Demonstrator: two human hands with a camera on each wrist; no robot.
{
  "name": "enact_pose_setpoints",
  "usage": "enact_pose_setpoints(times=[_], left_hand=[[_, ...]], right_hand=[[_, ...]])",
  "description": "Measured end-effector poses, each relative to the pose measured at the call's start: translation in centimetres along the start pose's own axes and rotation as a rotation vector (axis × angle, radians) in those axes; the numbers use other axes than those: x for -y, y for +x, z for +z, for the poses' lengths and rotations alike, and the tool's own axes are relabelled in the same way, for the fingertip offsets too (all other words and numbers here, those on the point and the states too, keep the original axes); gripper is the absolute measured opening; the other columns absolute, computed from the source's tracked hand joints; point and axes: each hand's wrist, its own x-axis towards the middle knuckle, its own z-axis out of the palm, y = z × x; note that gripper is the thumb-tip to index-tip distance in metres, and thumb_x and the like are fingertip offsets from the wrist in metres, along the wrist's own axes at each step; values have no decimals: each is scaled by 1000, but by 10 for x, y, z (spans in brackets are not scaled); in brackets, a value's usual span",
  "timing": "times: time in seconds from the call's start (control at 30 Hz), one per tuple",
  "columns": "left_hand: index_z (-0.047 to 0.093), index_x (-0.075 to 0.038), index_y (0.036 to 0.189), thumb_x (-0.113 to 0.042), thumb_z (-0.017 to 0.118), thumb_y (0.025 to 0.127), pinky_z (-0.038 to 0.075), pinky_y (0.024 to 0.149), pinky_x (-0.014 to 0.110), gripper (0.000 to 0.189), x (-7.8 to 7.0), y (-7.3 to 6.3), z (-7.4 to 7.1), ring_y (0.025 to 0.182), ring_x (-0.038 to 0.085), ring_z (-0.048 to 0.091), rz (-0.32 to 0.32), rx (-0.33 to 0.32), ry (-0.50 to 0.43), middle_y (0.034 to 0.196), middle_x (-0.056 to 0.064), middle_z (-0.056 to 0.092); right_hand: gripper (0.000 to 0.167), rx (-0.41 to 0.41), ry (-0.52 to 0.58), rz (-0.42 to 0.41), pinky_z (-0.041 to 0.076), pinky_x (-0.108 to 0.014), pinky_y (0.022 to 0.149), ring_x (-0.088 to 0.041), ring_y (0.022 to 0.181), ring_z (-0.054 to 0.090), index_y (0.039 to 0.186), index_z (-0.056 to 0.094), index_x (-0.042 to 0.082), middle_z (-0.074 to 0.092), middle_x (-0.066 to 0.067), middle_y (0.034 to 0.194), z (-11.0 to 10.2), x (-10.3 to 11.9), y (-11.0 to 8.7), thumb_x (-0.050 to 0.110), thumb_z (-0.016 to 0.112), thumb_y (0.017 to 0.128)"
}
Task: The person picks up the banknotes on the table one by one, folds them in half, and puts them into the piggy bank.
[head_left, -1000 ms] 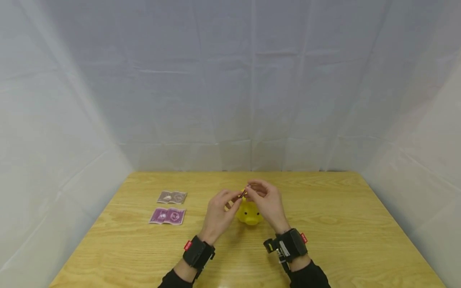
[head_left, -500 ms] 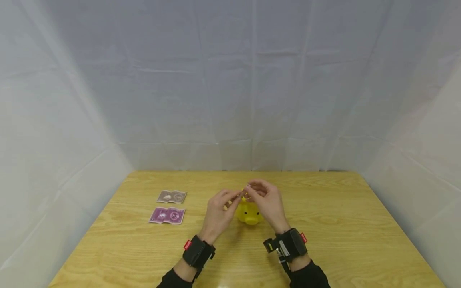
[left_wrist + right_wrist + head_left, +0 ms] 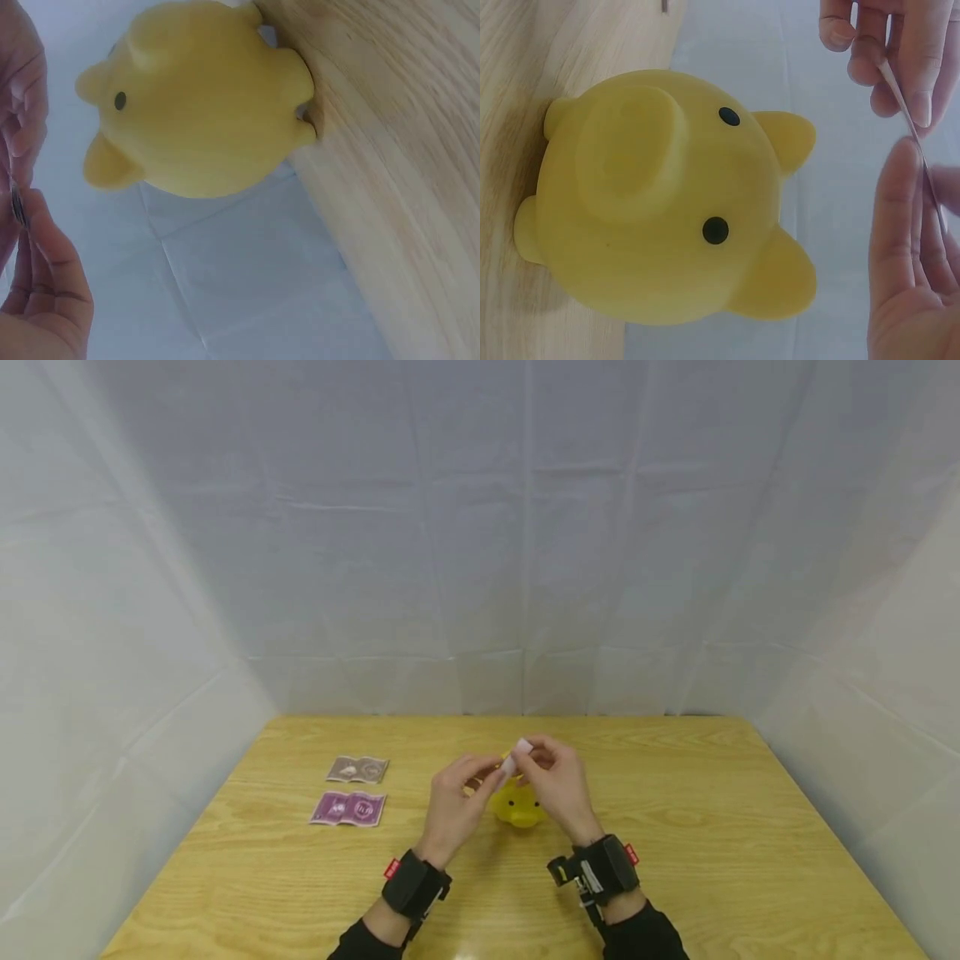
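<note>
Above a yellow piggy bank [image 3: 519, 808], my two hands hold a small folded banknote [image 3: 508, 767] between them, a pale side of it facing up. My left hand [image 3: 457, 800] pinches its near left end between thumb and fingers. The far right end is pinched by my right hand [image 3: 561, 787]. In the right wrist view the folded banknote [image 3: 903, 103] appears edge-on as a thin strip. The piggy bank [image 3: 206, 97] stands upright on the table, apart from both hands; its top is partly hidden by them in the head view.
Two play banknotes lie flat on the left of the wooden table [image 3: 712, 835]: a grey banknote [image 3: 358, 770] behind and a purple banknote [image 3: 348, 810] in front. White sheeting [image 3: 480, 543] encloses the table at the back and sides.
The folded banknote has turned in my fingers: its dark narrow edge showed before, and now a pale face shows. Both hands stay nearly in place, and the piggy bank has not moved.
</note>
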Motion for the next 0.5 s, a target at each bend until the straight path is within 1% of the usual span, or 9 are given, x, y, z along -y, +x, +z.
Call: enact_pose_setpoints(times=[0.07,0.13,0.2,0.27,0.37,0.43,0.5], left_hand=[[76,-10,102,-12,73,88,55,62,23,14,-1,0,1,78,10,64,34,-2,18,92,1,71],[76,-9,100,-11,75,86,56,61,24,14,-2,0,1,79,12,65,73,9,56,91,1,71],[76,-9,100,-10,77,83,56,62,26,16,-2,0,1,80,14,67,109,24,97,92,2,71],[76,-8,101,-10,78,83,57,63,28,19,-3,0,2,82,16,68,132,44,131,95,2,72],[76,-9,105,-11,76,85,58,66,27,21,-4,1,3,85,15,70,139,67,159,98,3,74],[76,-9,107,-10,74,86,58,68,25,21,-5,1,2,86,14,71,130,74,155,100,4,75],[75,-9,108,-9,73,87,58,68,24,21,-6,1,2,86,13,71,115,71,143,100,4,75]], right_hand=[[22,-44,7,15,60,-31,63,-19,73,69,112,68,2,72,-16,92,-1,0,0,13,68,93],[21,-83,15,16,60,-31,62,-18,72,69,109,69,1,72,-17,91,-1,0,1,14,68,92],[20,-114,29,10,60,-32,61,-18,69,69,107,69,0,72,-18,89,-2,1,2,13,69,92],[19,-132,47,1,60,-35,61,-20,67,69,106,70,-2,71,-21,89,-3,2,3,11,70,91],[20,-136,66,-1,60,-37,61,-25,68,70,106,69,-5,71,-24,90,-4,3,4,7,70,90],[21,-120,75,2,60,-36,62,-29,72,71,108,68,-6,71,-25,93,-3,3,4,6,69,91],[22,-91,82,3,60,-34,63,-29,77,71,110,68,-5,71,-25,96,-3,4,5,7,68,91]])
